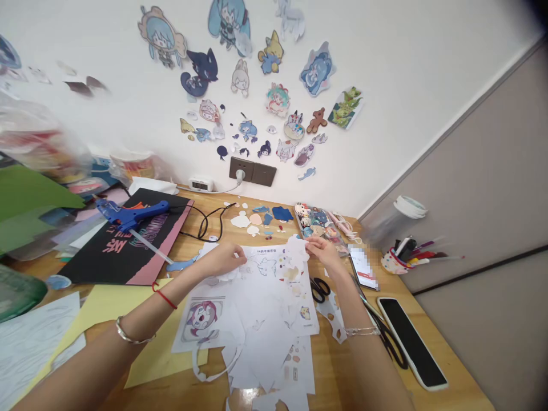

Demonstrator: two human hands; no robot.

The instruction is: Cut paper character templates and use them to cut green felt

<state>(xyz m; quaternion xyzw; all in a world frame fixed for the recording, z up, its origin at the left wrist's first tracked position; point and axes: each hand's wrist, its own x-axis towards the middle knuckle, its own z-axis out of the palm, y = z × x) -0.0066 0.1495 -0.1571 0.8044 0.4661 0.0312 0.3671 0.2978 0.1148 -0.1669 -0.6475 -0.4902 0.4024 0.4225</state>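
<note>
Beneath both hands spreads the wooden counter [342, 371]; a printed sheet [269, 267] lies on it between them; the left hand [226, 260] is half curled at the sheet's far left corner — whether it grips paper I cannot tell; the right hand [323, 251] is pinched nearly closed; black scissors [320, 290] lie just below it; its fingertips hold a white paper piece [296, 251].

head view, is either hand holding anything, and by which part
The right hand pinches a white paper piece by its right edge; whether the left hand holds anything cannot be told.
</note>
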